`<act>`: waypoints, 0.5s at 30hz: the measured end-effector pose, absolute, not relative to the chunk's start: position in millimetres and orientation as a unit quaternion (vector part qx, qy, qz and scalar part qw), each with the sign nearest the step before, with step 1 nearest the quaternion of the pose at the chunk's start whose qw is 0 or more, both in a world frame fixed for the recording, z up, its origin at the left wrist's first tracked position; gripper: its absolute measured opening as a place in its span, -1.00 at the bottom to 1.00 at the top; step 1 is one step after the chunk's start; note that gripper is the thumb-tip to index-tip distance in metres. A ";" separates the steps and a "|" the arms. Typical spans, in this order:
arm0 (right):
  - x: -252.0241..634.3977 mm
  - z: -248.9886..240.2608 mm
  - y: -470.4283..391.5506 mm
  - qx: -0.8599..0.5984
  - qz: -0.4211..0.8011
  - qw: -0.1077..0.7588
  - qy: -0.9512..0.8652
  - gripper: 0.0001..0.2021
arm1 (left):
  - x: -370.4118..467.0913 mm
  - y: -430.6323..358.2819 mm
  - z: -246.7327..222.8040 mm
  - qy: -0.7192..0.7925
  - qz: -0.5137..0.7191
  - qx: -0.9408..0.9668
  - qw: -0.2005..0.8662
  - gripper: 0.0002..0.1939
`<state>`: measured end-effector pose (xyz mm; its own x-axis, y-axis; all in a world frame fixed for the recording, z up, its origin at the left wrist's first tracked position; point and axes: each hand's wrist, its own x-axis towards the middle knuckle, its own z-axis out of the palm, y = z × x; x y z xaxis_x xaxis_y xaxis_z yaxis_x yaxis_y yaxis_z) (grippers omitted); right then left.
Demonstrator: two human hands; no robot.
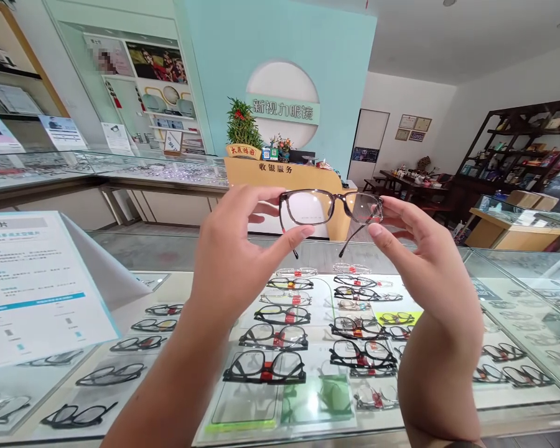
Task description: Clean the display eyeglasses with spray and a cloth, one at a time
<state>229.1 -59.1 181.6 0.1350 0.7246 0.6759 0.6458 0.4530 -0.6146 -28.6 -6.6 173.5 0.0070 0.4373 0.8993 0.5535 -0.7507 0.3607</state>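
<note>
One pair of dark-framed glasses (338, 197) is held up, temples unfolded, against the far edge of the glass display case (320, 323). Thumb and fingers of the left hand (233, 242) pinch its left end; the right hand (429, 249) pinches the other. Rows of spectacles (266, 371) fill the case; a printed sign (32, 292) stands towards its left edge.

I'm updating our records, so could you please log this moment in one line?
left hand: holds glasses | right hand: holds glasses | glasses: raised above display case
</note>
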 end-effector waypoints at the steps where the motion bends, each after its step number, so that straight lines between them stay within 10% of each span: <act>1: 228.9 181.7 -58.9 -0.520 0.035 0.542 -0.659 -0.42 | -27.8 -6.9 173.5 -0.347 -0.614 -0.707 0.051 -0.53; 15: 230.7 180.2 -54.1 -0.522 0.003 0.524 -0.673 -0.41 | -18.9 -3.8 168.2 -0.325 -0.625 -0.704 0.092 -0.48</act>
<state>230.7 -54.1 180.2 0.0928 0.7065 0.7016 0.6992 0.4554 -0.5511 -18.9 -3.8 168.2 0.0081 0.3423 0.9396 0.5732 -0.7715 0.2761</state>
